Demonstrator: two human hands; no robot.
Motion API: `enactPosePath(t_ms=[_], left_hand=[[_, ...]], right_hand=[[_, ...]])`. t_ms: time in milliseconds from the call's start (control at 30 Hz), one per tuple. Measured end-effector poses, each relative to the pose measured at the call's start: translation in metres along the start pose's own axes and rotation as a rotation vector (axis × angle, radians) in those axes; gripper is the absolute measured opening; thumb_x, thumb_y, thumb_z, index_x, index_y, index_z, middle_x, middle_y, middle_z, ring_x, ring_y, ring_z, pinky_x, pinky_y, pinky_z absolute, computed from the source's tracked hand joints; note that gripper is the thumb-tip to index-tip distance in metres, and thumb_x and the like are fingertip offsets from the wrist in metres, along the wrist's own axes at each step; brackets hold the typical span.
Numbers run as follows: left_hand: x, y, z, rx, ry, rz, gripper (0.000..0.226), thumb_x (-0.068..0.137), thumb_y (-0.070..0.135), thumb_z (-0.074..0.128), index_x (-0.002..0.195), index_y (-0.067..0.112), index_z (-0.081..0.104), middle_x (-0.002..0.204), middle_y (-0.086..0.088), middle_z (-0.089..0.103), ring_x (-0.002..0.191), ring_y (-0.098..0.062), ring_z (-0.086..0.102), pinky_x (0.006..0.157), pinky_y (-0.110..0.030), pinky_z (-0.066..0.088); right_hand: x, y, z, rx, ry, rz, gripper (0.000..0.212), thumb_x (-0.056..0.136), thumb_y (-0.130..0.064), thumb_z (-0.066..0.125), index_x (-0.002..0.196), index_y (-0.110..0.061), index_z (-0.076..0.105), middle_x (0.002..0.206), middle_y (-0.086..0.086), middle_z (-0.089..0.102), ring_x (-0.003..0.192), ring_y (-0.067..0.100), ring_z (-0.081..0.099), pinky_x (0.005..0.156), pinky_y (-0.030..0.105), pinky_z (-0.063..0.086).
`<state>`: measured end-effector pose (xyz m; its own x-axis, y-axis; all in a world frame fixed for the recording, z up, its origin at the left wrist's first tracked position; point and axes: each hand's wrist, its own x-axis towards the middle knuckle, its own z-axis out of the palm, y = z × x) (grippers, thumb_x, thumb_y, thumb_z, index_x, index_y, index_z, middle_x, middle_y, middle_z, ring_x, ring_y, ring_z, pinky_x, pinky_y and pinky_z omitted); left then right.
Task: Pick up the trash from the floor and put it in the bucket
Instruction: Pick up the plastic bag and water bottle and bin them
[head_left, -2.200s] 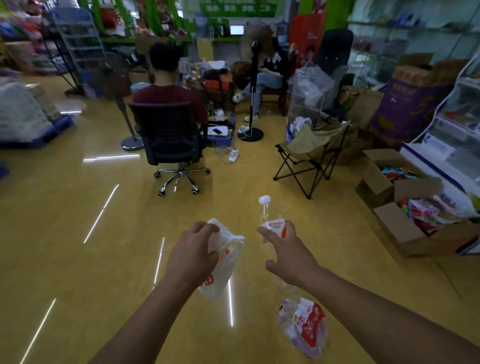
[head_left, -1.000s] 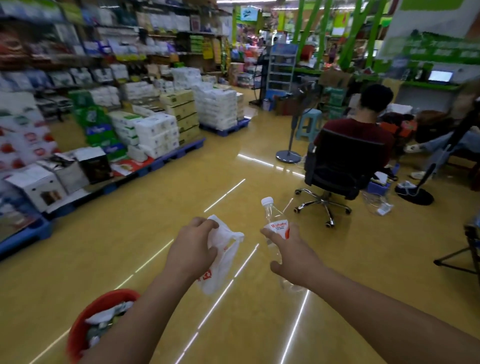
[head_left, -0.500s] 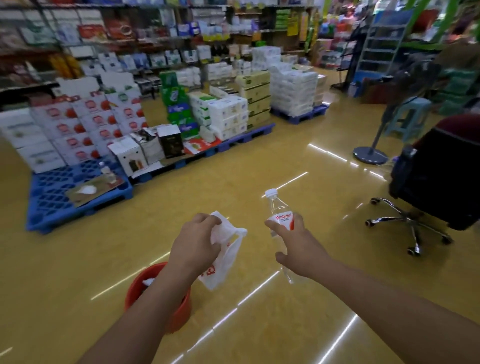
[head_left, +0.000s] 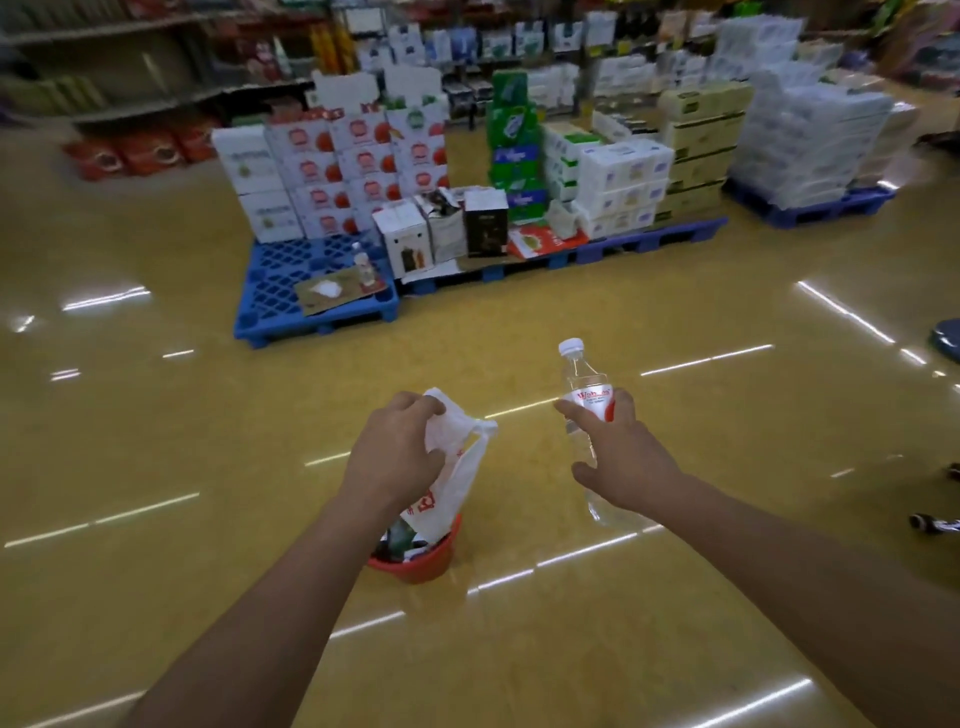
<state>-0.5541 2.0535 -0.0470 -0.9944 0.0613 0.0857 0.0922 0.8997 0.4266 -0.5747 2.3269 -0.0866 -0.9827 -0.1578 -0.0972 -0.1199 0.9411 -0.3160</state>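
Observation:
My left hand (head_left: 395, 457) grips a white plastic bag (head_left: 454, 478) with red print, which hangs down over the red bucket (head_left: 421, 564) on the floor. The bucket holds some trash and is partly hidden behind my left forearm and the bag. My right hand (head_left: 618, 452) holds a clear plastic water bottle (head_left: 584, 384) with a white cap and red label, upright, to the right of the bucket and higher.
Shiny yellow floor (head_left: 156, 519) all around. Ahead stand blue pallets (head_left: 291, 291) stacked with boxed goods (head_left: 363, 166) and shelving behind. A fan base (head_left: 945, 338) and a chair's castor (head_left: 930, 525) show at the right edge.
The view has swung left from the seated people to the pallets. The red bucket has come from the lower left to right under my left hand. Both hands keep their holds.

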Motion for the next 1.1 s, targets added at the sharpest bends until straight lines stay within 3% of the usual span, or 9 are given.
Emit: enactPosePath(t_ms=[467, 1100], left_hand=[[0.08, -0.126, -0.01, -0.034, 0.04, -0.17, 0.051, 0.079, 0.017, 0.071, 0.127, 0.018, 0.056, 0.133, -0.003, 0.049, 0.107, -0.024, 0.057, 0.073, -0.027, 0.042], [0.16, -0.303, 0.057, -0.112, -0.115, -0.368, 0.054, 0.078, 0.015, 0.071, 0.129, 0.018, 0.056, 0.136, -0.002, 0.047, 0.109, -0.022, 0.056, 0.075, -0.026, 0.042]], right_hand=[[0.144, -0.086, 0.048, -0.048, -0.107, -0.146, 0.081, 0.081, -0.033, 0.067, 0.145, -0.05, 0.021, 0.144, 0.012, 0.011, 0.095, 0.031, 0.056, 0.087, 0.04, 0.053], [0.308, -0.163, 0.174, -0.103, -0.312, -0.213, 0.081, 0.084, -0.033, 0.064, 0.146, -0.051, 0.016, 0.151, 0.015, 0.001, 0.103, 0.035, 0.056, 0.087, 0.041, 0.054]])
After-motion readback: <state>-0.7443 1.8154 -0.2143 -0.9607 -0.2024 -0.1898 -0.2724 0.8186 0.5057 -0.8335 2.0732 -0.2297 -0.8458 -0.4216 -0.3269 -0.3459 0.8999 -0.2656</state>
